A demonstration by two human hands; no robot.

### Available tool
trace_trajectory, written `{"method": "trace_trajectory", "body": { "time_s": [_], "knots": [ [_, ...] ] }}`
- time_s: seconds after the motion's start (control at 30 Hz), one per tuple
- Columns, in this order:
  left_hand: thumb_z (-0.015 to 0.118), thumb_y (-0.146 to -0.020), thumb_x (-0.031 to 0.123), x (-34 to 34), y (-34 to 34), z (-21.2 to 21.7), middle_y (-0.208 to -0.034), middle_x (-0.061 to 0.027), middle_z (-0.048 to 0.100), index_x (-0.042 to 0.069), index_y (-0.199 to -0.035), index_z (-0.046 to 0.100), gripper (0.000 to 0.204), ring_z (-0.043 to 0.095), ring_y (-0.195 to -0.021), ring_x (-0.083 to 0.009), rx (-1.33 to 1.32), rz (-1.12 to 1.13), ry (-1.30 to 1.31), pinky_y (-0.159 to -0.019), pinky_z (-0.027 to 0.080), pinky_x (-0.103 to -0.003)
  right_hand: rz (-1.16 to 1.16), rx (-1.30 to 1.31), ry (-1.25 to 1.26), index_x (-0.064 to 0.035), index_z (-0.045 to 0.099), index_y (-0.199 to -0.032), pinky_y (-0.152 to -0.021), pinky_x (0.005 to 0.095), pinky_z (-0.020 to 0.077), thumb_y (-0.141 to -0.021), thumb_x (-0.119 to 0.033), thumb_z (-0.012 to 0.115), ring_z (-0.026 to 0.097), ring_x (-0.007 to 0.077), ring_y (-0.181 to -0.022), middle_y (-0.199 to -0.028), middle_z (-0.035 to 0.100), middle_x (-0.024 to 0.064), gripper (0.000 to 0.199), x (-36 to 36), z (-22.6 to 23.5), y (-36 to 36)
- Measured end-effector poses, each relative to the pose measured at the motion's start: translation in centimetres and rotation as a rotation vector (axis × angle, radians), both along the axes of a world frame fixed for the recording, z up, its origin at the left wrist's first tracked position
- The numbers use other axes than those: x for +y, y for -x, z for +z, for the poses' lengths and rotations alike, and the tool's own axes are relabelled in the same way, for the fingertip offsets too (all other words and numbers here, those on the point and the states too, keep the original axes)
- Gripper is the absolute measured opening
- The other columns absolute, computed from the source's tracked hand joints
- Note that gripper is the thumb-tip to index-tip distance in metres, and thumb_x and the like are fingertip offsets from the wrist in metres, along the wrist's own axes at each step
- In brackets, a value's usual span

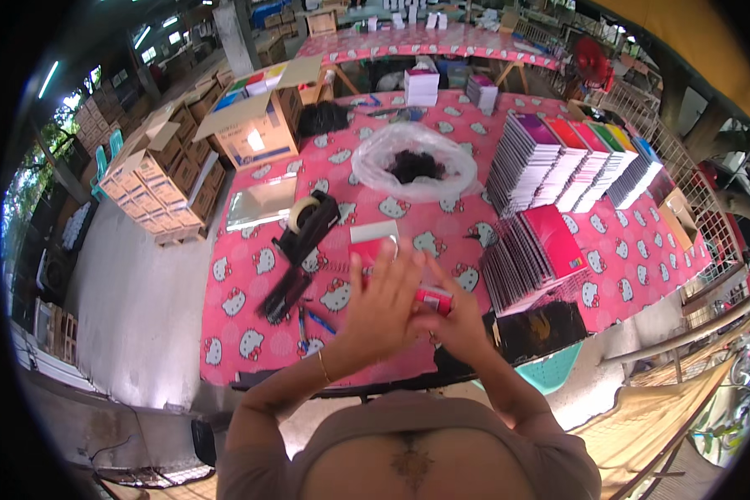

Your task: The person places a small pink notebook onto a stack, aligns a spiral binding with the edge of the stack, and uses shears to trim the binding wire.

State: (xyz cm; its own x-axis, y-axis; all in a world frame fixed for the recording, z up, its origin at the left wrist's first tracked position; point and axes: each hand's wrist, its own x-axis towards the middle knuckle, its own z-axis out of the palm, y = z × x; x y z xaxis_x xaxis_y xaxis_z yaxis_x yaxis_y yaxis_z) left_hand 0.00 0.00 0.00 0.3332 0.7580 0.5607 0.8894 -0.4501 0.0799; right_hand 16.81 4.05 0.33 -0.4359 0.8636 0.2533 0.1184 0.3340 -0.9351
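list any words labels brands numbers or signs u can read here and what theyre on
Nothing is clear enough to quote.
Open cardboard box: dark print on its side, too small and blurred.
Stacked cartons: marks, too small.
Red-covered notebooks: small multicoloured mark near the top cover's corner, too small.
Red object at the right hand: pale marks, blurred.

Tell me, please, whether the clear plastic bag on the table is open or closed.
Open: the plastic bag has its mouth spread wide, and a dark, tangled material shows inside.
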Motion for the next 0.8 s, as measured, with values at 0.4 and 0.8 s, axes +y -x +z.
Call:
{"method": "trace_trajectory", "body": {
  "time_s": [0.4,0.8],
  "knots": [
    [0.047,-0.09,0.064,0.3,-1.2,1.7,-0.152,-0.029,0.036,-0.008,-0.143,0.04,0.09,0.032,-0.144,-0.0413,-0.004,-0.093,-0.013,-0.115,0.014,-0.062,-0.091,0.027,-0.112,-0.013,0.017,-0.159,-0.078,0.0374,0.0535,-0.089,-0.008,0.064,0.071,0.027,-0.093,-0.109,0.07,0.0202,0.084,-0.7,-1.1,0.0],
    [0.069,-0.088,0.03,2.2,-0.1,4.1,-0.11,-0.0082,0.068,0.007,-0.115,0.066,0.036,0.065,-0.104,-0.024,-0.141,-0.282,0.083,-0.115,0.022,-0.057,-0.013,0.054,-0.097,-0.0118,0.005,-0.16,-0.078,0.0314,0.0528,-0.081,0.007,0.065,0.066,0.0266,-0.108,-0.138,0.054,0.0189,0.101,-0.3,0.0,-1.1]
  ]
}}
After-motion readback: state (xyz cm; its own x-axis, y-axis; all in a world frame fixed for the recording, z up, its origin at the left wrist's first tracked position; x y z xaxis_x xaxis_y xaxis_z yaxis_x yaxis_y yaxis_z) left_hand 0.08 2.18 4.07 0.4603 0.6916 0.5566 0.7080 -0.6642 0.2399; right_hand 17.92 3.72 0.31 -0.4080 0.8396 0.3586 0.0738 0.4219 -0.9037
